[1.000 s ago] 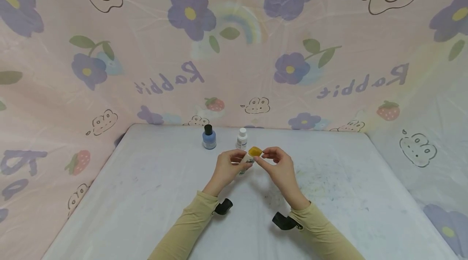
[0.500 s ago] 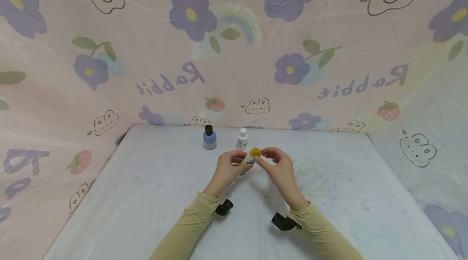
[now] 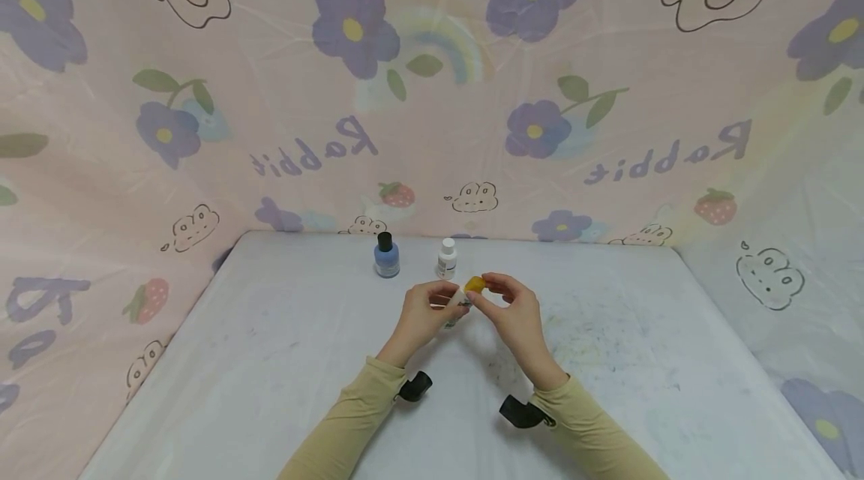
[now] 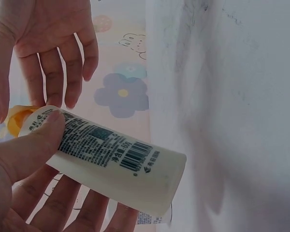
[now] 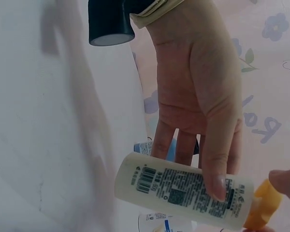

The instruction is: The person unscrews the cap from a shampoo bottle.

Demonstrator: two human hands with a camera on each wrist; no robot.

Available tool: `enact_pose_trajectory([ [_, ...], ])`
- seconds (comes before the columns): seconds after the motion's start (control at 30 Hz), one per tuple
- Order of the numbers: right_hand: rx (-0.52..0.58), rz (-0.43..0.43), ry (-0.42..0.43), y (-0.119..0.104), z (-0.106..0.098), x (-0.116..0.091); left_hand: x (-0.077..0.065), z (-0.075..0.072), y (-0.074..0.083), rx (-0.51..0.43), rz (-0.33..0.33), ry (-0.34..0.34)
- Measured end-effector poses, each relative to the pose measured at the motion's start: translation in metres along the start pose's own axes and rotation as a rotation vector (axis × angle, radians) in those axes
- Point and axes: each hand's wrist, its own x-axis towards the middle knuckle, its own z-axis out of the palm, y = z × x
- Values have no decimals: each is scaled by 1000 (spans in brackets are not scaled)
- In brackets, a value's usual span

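Observation:
In the head view, my left hand (image 3: pixel 425 313) grips a white squeeze bottle (image 4: pixel 111 159) round its body, the thumb lying over the printed label. The bottle is tilted, and its yellow cap (image 5: pixel 264 205) points up toward my right hand (image 3: pixel 511 311). My right thumb and fingers pinch that cap at the bottle's top. In the right wrist view, a pale strip of neck shows between cap and body, and the cap sits at a slant. My right thumb (image 5: pixel 286 186) shows at that view's edge, its other fingers mostly hidden.
Behind my hands, a blue bottle with a black cap (image 3: pixel 387 259) stands at the back of the white-covered table (image 3: pixel 270 360). A small white bottle (image 3: pixel 447 259) stands to its right. A patterned curtain (image 3: pixel 432 112) rises along the table's back edge.
The yellow cap has turned and shifted slightly right and down, with its flat top less visible now. Both hands keep nearly the same place and hold.

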Motion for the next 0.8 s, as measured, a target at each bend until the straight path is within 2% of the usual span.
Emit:
enact_pose_trajectory([
  [0.8, 54, 21, -45, -5, 0, 1, 0, 0, -1, 6, 9, -3],
])
